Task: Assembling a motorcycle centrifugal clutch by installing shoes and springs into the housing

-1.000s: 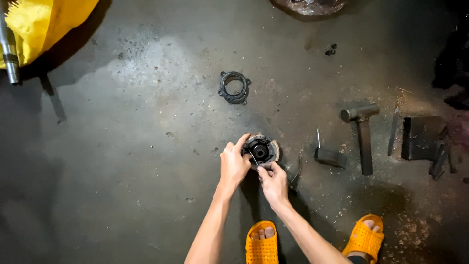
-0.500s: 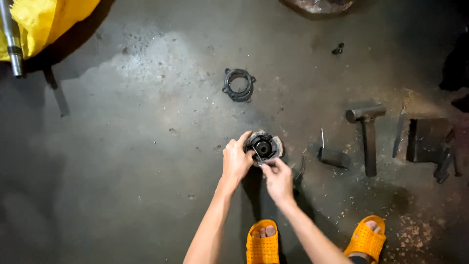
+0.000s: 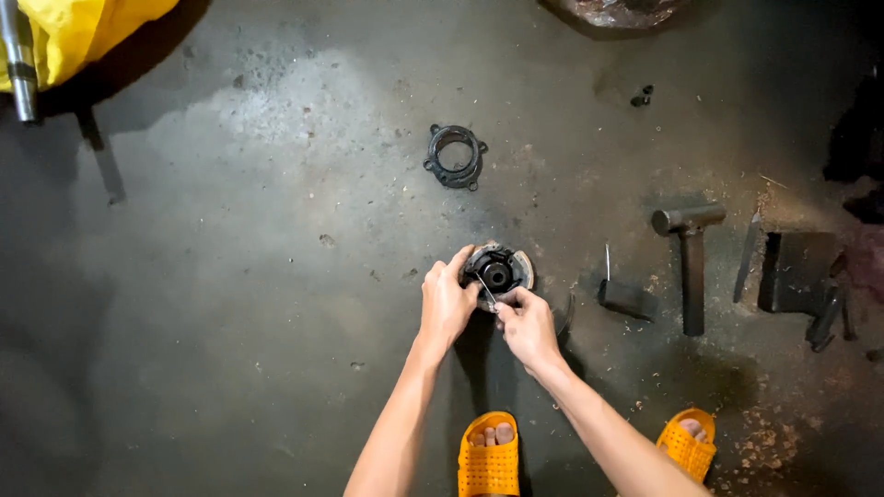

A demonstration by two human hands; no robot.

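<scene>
Round dark metal hub part [image 3: 498, 271] sits on the stained concrete floor [image 3: 239, 276], just ahead of the orange perforated sandals [image 3: 489, 456]. Black central bore, greyish worn rim, grimy surface. Left hand [image 3: 446, 304] cups the rim's left edge, grip closed on the part. Right hand [image 3: 527, 324] pinches a thin metal pin-like tool [image 3: 486, 294] whose tip lies against the part's near side. Black ring-shaped flange [image 3: 455, 156] lies well apart beyond; dark steel hammer [image 3: 691, 254] lies off to the right.
</scene>
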